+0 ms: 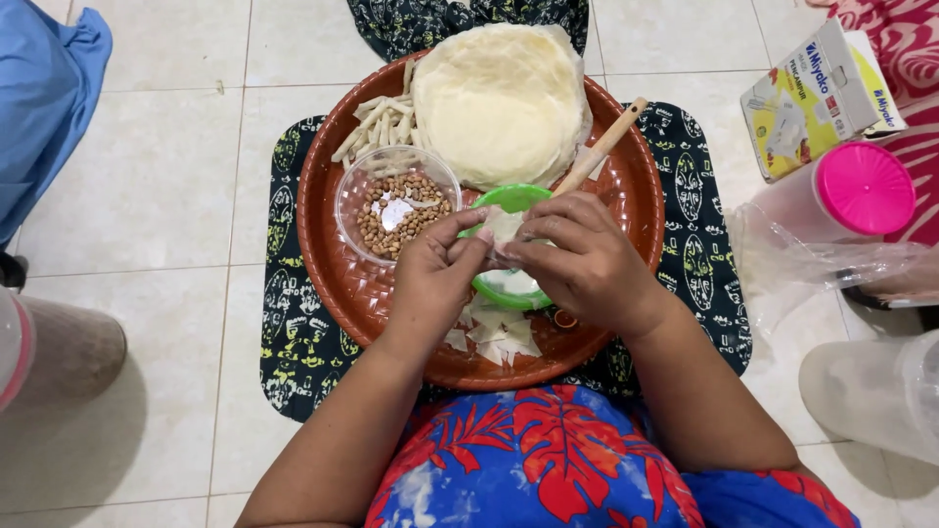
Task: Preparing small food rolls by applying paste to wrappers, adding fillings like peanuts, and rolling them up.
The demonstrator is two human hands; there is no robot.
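glossy woven plastic tray (342, 284), clear plastic bowl (364, 186), matt wooden stick (602, 147), smooth floor tiles (156, 186).

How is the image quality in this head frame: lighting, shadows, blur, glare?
Head view: even, soft light; faint shadows beside the tray and the container at left. Both hands, left and right, are slightly soft, so the small wrapper piece they pinch lacks detail. Mild glare on the clear bowl and plastic bag. No obvious distortion.

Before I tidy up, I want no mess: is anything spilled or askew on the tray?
Nothing is spilled. Loose wrapper scraps lie on the round tray below both hands, and the brush leans aslant.
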